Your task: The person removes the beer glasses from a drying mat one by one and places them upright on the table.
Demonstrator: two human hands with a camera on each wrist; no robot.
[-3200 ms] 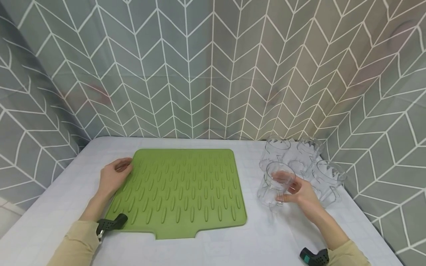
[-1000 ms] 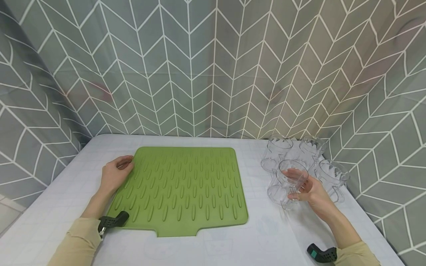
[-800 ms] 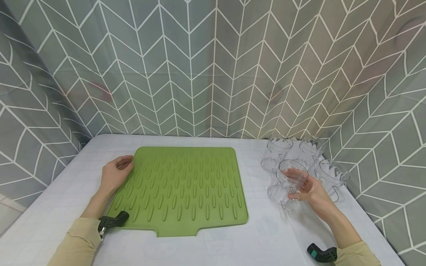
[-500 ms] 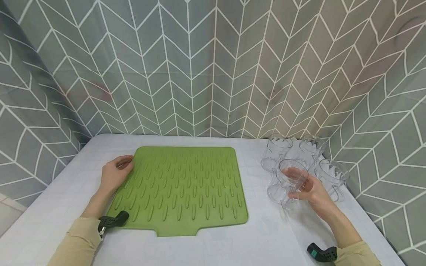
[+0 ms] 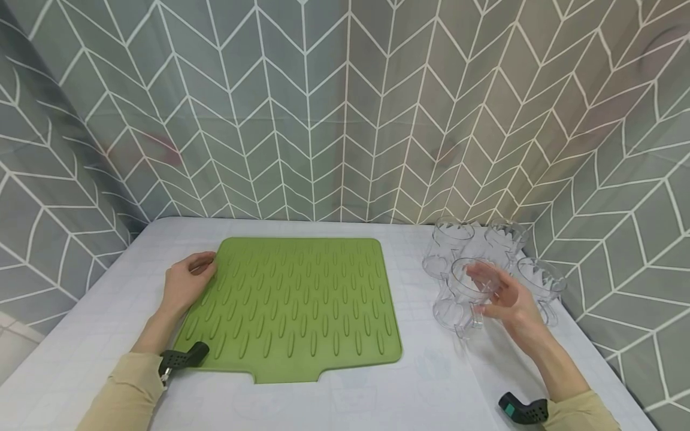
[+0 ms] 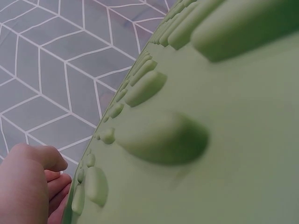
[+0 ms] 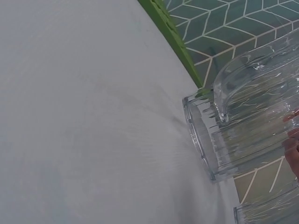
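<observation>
My right hand (image 5: 514, 308) is beside a clear mug (image 5: 448, 308) that stands upright on the white table, right of the green mat (image 5: 291, 305). Its fingers are stretched out behind the mug, and the thumb is near the handle. In the right wrist view, the mug (image 7: 247, 135) meets the table with its base, and the fingertips (image 7: 292, 151) show at the right edge. My left hand (image 5: 185, 281) rests at the mat's left edge, fingers loosely curled. In the left wrist view, the left hand (image 6: 28, 182) touches or nearly touches the mat's rim, without a visible grip.
More clear mugs stand close by: one behind (image 5: 448, 245), one at the back right (image 5: 505, 239), one at the right (image 5: 539, 287). The patterned curtain (image 5: 345, 120) borders the table (image 5: 377, 401) at back and sides. The mat has raised ridges and a front tab.
The mug first shifted slightly right with my right hand around it. Within the last half second that hand has loosened and drawn right, and the mug stays put. The left hand keeps its place.
</observation>
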